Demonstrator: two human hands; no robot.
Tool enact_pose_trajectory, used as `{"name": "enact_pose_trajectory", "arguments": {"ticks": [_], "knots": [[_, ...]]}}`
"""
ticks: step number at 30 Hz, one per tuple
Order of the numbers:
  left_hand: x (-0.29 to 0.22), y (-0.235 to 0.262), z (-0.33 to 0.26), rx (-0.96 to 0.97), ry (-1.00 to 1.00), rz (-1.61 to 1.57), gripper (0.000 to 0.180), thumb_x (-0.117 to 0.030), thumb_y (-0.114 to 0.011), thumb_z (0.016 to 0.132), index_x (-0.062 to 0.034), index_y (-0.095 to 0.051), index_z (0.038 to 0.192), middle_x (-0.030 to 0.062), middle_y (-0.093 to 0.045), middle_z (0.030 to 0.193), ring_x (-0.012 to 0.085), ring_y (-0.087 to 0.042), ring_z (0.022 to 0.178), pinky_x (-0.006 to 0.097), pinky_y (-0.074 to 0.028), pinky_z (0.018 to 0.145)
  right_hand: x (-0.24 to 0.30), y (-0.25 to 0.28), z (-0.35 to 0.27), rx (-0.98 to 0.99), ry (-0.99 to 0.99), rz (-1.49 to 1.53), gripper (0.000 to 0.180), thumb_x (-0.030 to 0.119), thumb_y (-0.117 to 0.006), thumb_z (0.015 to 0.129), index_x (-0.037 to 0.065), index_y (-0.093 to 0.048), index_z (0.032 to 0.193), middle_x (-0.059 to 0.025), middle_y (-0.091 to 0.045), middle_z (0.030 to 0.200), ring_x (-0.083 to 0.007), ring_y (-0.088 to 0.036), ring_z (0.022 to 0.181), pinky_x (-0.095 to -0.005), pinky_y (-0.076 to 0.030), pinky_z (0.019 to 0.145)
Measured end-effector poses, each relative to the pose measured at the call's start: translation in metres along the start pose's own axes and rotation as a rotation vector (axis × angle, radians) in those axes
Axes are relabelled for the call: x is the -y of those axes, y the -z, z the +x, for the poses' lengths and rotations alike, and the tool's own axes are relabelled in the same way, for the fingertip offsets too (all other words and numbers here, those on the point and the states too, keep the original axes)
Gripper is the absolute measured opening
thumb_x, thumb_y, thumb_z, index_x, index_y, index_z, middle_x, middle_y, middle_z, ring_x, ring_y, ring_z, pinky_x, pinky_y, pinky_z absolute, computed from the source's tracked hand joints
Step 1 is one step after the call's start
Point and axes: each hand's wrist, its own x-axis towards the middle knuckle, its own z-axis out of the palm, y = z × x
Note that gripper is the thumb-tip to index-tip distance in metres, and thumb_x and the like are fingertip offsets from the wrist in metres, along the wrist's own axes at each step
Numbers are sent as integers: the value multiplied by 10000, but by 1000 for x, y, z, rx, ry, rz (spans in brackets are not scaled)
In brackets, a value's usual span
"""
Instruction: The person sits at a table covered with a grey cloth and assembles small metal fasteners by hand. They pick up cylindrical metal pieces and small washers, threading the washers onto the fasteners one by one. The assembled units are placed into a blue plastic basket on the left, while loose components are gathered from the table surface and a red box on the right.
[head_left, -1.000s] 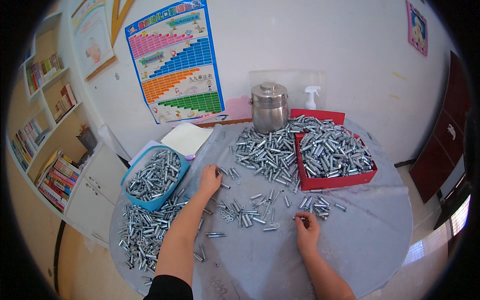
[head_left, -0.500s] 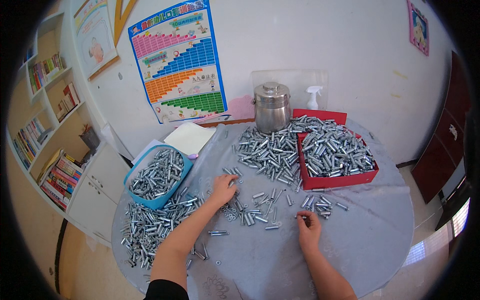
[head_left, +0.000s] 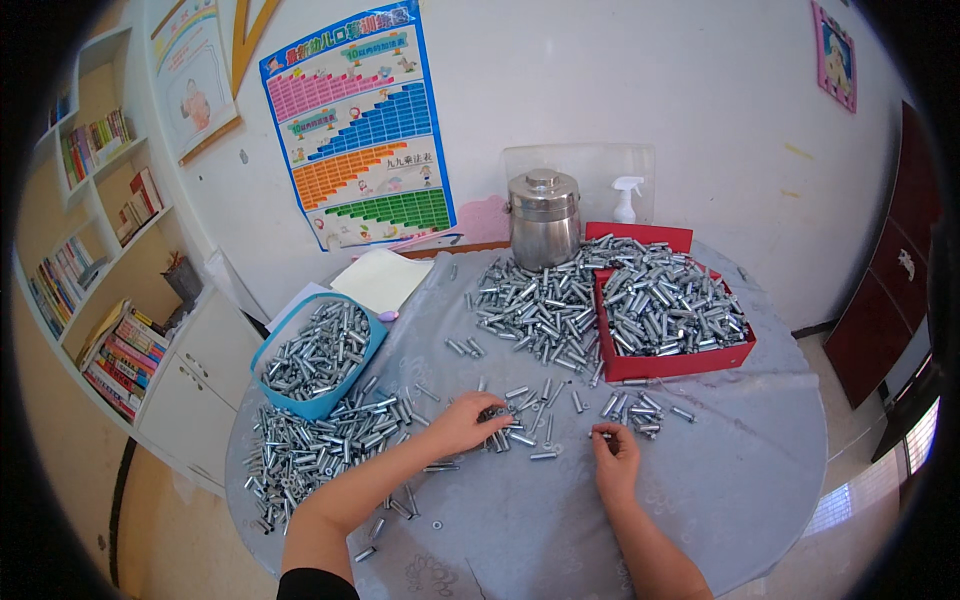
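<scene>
Grey tablecloth [head_left: 720, 470], left hand [head_left: 468, 422] over metal sleeves [head_left: 521, 438] — grip unclear, right hand [head_left: 616, 460] — pinching small metal part [head_left: 606, 435] at fingertips.

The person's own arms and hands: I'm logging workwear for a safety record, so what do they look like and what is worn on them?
A plain black sleeve shows on the left arm; below it the forearm is bare. The right arm is bare as far as it shows. The left hand and right hand are ungloved, with no watch at either wrist.
</scene>
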Motion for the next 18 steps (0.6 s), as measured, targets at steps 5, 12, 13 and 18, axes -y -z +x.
{"name": "enact_pose_trajectory", "arguments": {"ticks": [5, 12, 13, 18], "knots": [[38, -2, 24, -296, 46, 40, 491, -341, -628, 812, 27, -542, 1124, 208, -516, 1181, 349, -464, 1124, 397, -361, 966, -4, -1, 1, 4, 9, 20, 64, 55, -605, 827, 33, -610, 887, 15, -560, 774, -44, -453, 648, -193, -388, 600], [66, -10, 69, -125, 323, 269, 847, -456, -579, 803, 100, -244, 1346, 319, -193, 1406, 406, -185, 1331, 387, -195, 1094, 3, -1, -1, 9, 15, -28, 68, 58, -607, 828, 32, -613, 890, 15, -558, 770, -44, -456, 645, -194, -390, 594], [70, -12, 75, -125, 282, 268, 849, -455, -574, 807, 99, -231, 1352, 312, -173, 1416, 404, -167, 1338, 383, -188, 1097, 3, -1, 0, 7, 12, -18, 68, 59, -606, 828, 32, -614, 890, 16, -557, 767, -45, -456, 644, -195, -390, 593], [71, -18, 95, -115, 158, 270, 809, -428, -562, 821, 92, -239, 1350, 277, -183, 1430, 409, -153, 1340, 396, -186, 1097, 1, -1, 0, -6, 14, -7, 72, 64, -608, 828, 32, -617, 893, 18, -551, 755, -47, -457, 643, -197, -390, 589]]}}
